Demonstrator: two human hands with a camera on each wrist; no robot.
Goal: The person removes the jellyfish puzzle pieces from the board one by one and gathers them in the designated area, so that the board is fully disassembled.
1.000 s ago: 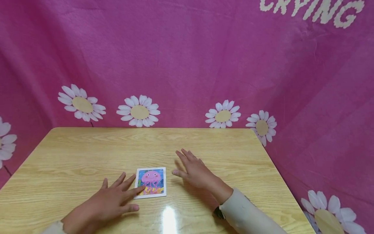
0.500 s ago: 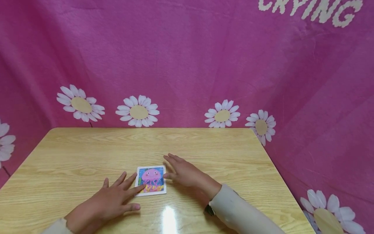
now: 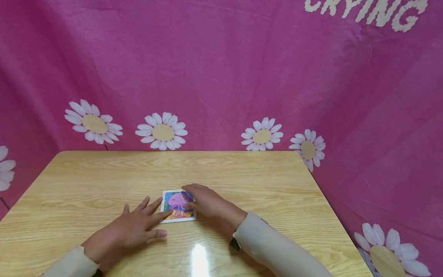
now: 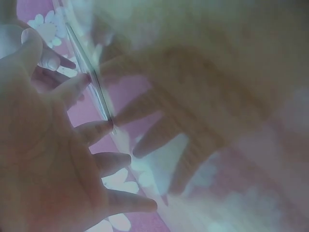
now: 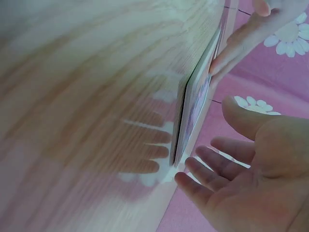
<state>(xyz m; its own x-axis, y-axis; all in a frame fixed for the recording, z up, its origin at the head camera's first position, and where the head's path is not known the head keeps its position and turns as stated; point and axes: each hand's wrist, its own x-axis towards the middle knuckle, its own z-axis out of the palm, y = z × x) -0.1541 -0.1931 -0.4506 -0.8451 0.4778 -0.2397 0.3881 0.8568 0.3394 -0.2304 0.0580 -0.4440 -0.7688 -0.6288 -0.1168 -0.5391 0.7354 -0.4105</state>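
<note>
A square picture board [image 3: 179, 216] with a pink jellyfish and a white border lies flat on the wooden table. My left hand [image 3: 129, 229] has its fingers spread, the index finger reaching over the board's left part. From the right, my right hand [image 3: 207, 202] hovers at the far right corner, its thumb over the right side of the picture. In the right wrist view, the board [image 5: 195, 104] shows a thin, layered edge, and the loosely bent fingers of the right hand [image 5: 260, 169] are beside it. The left wrist view shows the left palm [image 4: 43, 140] and fingers near the board's edge [image 4: 89, 72].
The light wooden table [image 3: 104, 173] has a glossy top that reflects the hands and a bright lamp spot [image 3: 200, 259] near the front. Behind it and on both sides hangs a pink cloth [image 3: 214, 77] printed with white daisies and letters.
My right hand has moved left from beside the board to over its far right corner. The board has slid slightly away from me. My left hand has moved forward with it, fingers still spread.
</note>
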